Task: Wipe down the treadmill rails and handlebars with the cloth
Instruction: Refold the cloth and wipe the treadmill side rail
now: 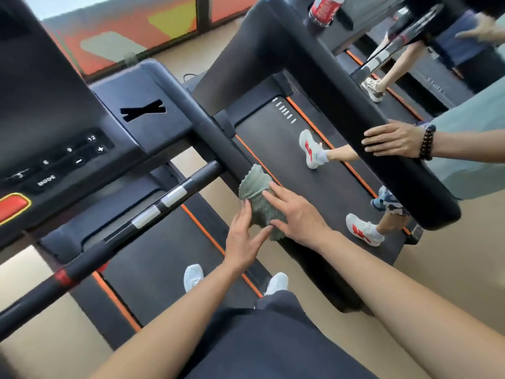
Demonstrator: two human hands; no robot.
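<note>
One cloth point(255, 196) under left hand point(241, 239), right hand point(296, 217) (rail point(210, 129))

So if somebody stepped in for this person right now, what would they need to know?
Left hand: fingers straight, pressing the green cloth.
Right hand: fingers spread, also pressing the cloth.
The cloth lies on the right side rail, just past the front handlebar.
Done: wiping is on this rail; how much is already clean cannot be told.
Left, probably: finish this rail, then the handlebar.
</note>
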